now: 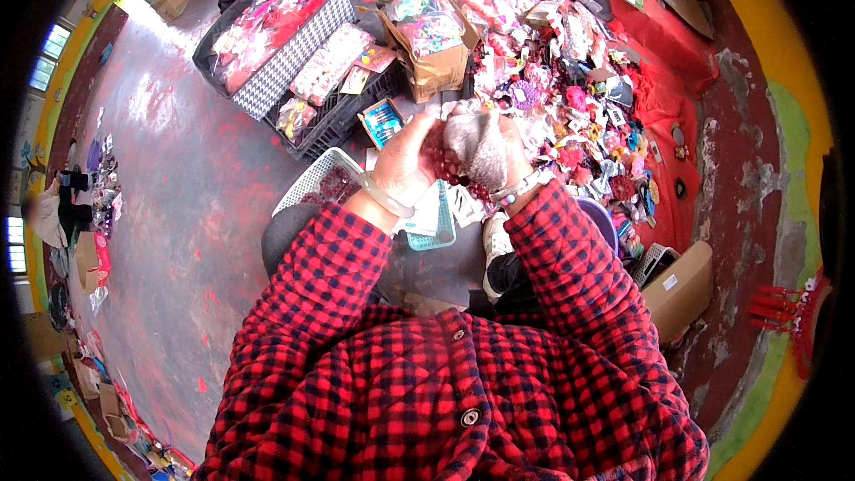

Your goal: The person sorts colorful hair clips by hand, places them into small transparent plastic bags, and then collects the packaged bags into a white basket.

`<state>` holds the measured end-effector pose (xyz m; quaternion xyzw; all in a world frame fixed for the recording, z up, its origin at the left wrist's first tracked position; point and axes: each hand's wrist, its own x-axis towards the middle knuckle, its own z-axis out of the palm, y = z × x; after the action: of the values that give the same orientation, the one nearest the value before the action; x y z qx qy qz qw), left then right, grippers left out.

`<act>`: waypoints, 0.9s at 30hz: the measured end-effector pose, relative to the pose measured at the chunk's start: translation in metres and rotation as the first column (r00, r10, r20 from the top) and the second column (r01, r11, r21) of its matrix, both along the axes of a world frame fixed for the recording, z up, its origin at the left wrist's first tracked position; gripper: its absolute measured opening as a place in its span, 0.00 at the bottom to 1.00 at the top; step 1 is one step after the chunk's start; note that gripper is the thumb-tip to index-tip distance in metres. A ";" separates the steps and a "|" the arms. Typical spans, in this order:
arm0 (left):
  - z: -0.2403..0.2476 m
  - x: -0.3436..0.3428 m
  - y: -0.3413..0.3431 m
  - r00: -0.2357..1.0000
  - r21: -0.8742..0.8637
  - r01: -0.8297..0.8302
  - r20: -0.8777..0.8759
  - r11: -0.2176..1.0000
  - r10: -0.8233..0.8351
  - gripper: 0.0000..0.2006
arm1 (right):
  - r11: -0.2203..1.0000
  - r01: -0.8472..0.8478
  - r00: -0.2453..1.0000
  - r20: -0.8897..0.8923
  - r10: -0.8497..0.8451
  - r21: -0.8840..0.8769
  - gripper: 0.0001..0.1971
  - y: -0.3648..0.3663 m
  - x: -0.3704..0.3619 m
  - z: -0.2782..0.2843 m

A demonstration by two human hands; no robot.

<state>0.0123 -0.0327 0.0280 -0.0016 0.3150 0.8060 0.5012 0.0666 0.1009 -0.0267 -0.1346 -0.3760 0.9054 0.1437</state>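
Note:
Both my hands are raised in front of me, close together. My left hand point(405, 158) is closed on a dark red, bunched fabric piece point(435, 153) with a speckled look. Fingers curled, my right hand point(514, 153) grips a soft grey fuzzy piece point(476, 141), which hangs down beside the red one. Whether the two pieces are joined, I cannot tell. Below my hands sit a white basket point(307, 180) with dark red pieces in it and a light green basket point(443, 230) with white cards or paper.
A large heap of colourful hair accessories point(570, 107) spreads over red cloth point(668, 138) at right. Ahead are a cardboard box point(436, 71) of bagged goods, a black crate point(352, 102) and a houndstooth-patterned bin point(303, 53). A purple basin point(598, 221) lies by my right forearm.

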 end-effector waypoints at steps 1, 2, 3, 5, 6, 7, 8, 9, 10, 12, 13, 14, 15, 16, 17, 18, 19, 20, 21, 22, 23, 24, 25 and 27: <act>0.006 0.004 -0.001 0.998 -0.063 -0.013 -0.068 0.998 0.009 0.11 | 0.987 -0.030 0.985 0.162 0.056 -0.159 0.18 -0.011 0.003 0.036; 0.001 0.005 -0.003 0.989 -0.090 0.015 -0.144 0.996 -0.028 0.11 | 0.950 -0.023 0.944 0.307 0.123 -0.310 0.22 -0.016 0.006 0.058; -0.005 0.005 -0.005 0.973 -0.120 0.043 -0.219 0.992 -0.068 0.11 | 0.912 -0.157 0.969 0.239 0.068 0.378 0.26 -0.015 0.013 0.053; -0.014 0.007 -0.006 0.957 -0.148 0.030 -0.281 0.989 -0.071 0.10 | 0.944 -0.166 0.967 0.237 0.098 0.286 0.26 -0.014 0.015 0.049; -0.017 0.006 -0.007 0.957 -0.133 0.039 -0.280 0.990 -0.075 0.09 | 0.955 -0.173 0.965 0.235 0.116 0.239 0.26 -0.015 0.015 0.050; -0.020 0.004 -0.006 0.956 -0.115 0.056 -0.280 0.992 -0.086 0.09 | 0.928 -0.155 0.980 0.173 0.101 0.339 0.25 -0.009 0.008 0.036; -0.021 0.001 -0.005 0.955 -0.098 0.072 -0.280 0.993 -0.097 0.09 | 0.964 -0.145 0.972 0.215 0.097 0.221 0.24 -0.001 0.010 0.025; -0.021 -0.002 -0.005 0.962 -0.104 0.073 -0.256 0.992 -0.098 0.07 | 0.986 -0.131 0.961 0.259 0.102 0.099 0.24 0.000 0.010 0.029; -0.021 -0.005 -0.005 0.969 -0.096 0.018 -0.245 0.995 -0.041 0.07 | 0.994 -0.110 0.947 0.302 0.112 -0.024 0.23 0.000 0.010 0.033; -0.010 -0.007 -0.005 0.961 -0.141 -0.104 -0.269 0.984 0.063 0.08 | 0.956 -0.114 0.975 0.153 0.160 -0.272 0.23 -0.006 0.009 0.042; -0.016 -0.011 -0.006 0.957 -0.047 -0.149 -0.258 0.988 0.132 0.09 | 0.949 -0.101 0.973 0.168 0.157 -0.300 0.24 -0.010 0.009 0.049; -0.018 -0.014 -0.007 0.959 0.041 -0.178 -0.215 0.983 0.182 0.10 | 0.941 -0.088 0.971 0.183 0.154 -0.327 0.24 -0.014 0.009 0.057; -0.017 -0.013 -0.007 0.960 0.070 -0.213 -0.169 0.974 0.222 0.10 | 0.940 -0.153 0.972 0.128 0.199 -0.306 0.23 -0.013 0.009 0.053; -0.015 -0.013 -0.006 0.958 0.097 -0.250 -0.120 0.964 0.260 0.10 | 0.958 -0.212 0.973 0.048 0.225 -0.192 0.19 -0.017 0.012 0.056; -0.016 -0.014 -0.008 0.964 0.147 -0.214 -0.126 0.966 0.232 0.10 | 0.981 -0.160 0.987 -0.002 0.161 -0.105 0.17 -0.020 0.014 0.048; -0.016 -0.013 -0.008 0.973 0.152 -0.169 -0.133 0.974 0.190 0.10 | 0.994 -0.103 0.993 -0.057 0.101 -0.022 0.17 -0.024 0.015 0.045; -0.016 -0.012 -0.009 0.979 0.157 -0.124 -0.140 0.980 0.146 0.11 | 1.000 -0.019 0.999 -0.041 0.020 0.012 0.14 -0.026 0.016 0.046; -0.016 -0.010 -0.009 0.984 0.161 -0.078 -0.147 0.984 0.102 0.12 | 0.996 -0.004 1.000 -0.030 0.006 0.087 0.14 -0.024 0.016 0.046; -0.016 -0.010 -0.010 0.986 0.166 -0.035 -0.156 0.986 0.061 0.13 | 0.987 0.008 1.000 -0.021 -0.004 0.162 0.14 -0.023 0.015 0.045; -0.016 -0.010 -0.010 0.990 0.157 -0.034 -0.130 0.987 0.055 0.13 | 0.972 0.018 1.000 -0.013 -0.016 0.236 0.14 -0.022 0.014 0.046; -0.016 -0.010 -0.008 0.993 0.148 -0.033 -0.105 0.988 0.049 0.14 | 0.957 0.080 0.997 -0.040 -0.072 0.277 0.11 -0.025 0.015 0.047; -0.016 -0.010 -0.005 0.996 0.143 -0.025 -0.078 0.989 0.037 0.14 | 0.908 0.094 0.995 -0.047 -0.082 0.407 0.09 -0.023 0.015 0.045; -0.015 -0.008 -0.003 0.995 0.135 -0.011 -0.095 0.991 0.024 0.16 | 0.842 0.107 0.994 -0.056 -0.091 0.529 0.08 -0.020 0.015 0.038; -0.011 -0.004 0.001 0.992 0.116 0.015 -0.130 0.993 0.001 0.18 | 0.647 0.133 0.988 -0.046 -0.150 0.751 0.11 -0.015 0.010 0.026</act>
<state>0.0083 -0.0315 0.0165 0.0814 0.2990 0.8197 0.4816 0.0764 0.0857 -0.0009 -0.1013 -0.7059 0.6538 0.2528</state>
